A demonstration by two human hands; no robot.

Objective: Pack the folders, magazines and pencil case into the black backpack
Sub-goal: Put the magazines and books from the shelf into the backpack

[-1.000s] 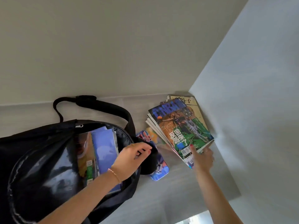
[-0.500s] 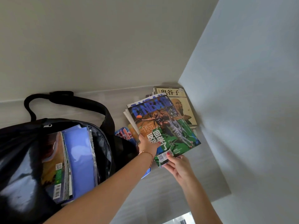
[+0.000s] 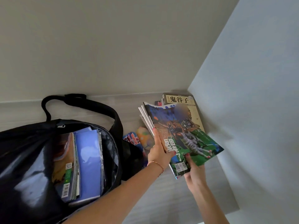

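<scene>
The black backpack (image 3: 29,159) lies open at the left, with blue folders (image 3: 88,159) and magazines (image 3: 68,165) inside. My left hand (image 3: 157,152) and my right hand (image 3: 194,173) both grip a stack of magazines (image 3: 182,138) with a basketball cover, lifted off the table at the right. My left hand holds its left edge, my right hand its near corner. The colourful pencil case (image 3: 137,139) lies on the table between backpack and stack, partly hidden by my left hand.
A beige book (image 3: 182,101) with black characters lies in the far right corner under the lifted stack. Walls close the table (image 3: 161,199) at the back and right. The backpack's strap (image 3: 80,104) loops toward the back wall.
My left hand left the backpack's opening and took the magazine stack's left edge. Both hands have lifted and tilted the stack up off the table.
</scene>
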